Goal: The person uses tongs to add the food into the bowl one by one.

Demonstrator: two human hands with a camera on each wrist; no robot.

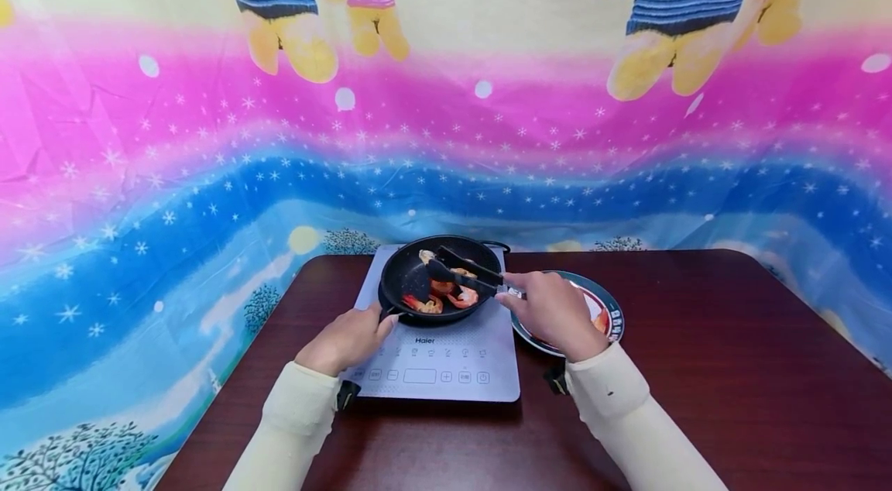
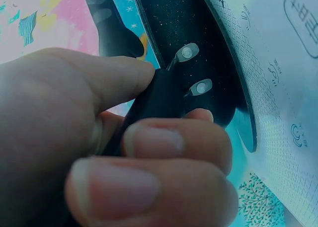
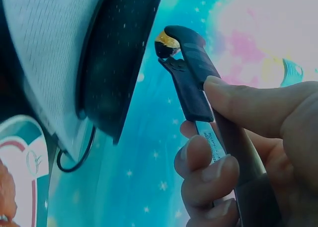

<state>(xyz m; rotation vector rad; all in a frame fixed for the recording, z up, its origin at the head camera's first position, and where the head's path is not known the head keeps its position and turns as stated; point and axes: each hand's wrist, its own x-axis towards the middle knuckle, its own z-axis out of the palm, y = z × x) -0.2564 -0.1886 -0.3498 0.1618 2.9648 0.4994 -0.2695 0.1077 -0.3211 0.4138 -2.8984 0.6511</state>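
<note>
shrimp (image 1: 424, 306) lie left of right hand (image 1: 554, 313), which grips tongs (image 3: 233, 135) angled leftward over pan (image 1: 399, 274). left hand (image 1: 347, 341) grips pan handle (image 2: 156, 98).

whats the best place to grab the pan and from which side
Probably by the handle, from the near left: it juts from the pan that way, slim enough to wrap a grip round, as the left hand shows. That also keeps clear of the tongs in the right hand.

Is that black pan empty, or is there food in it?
Not empty: the head view shows several orange-red shrimp lying in the pan, with the right hand holding black tongs over it.
</note>
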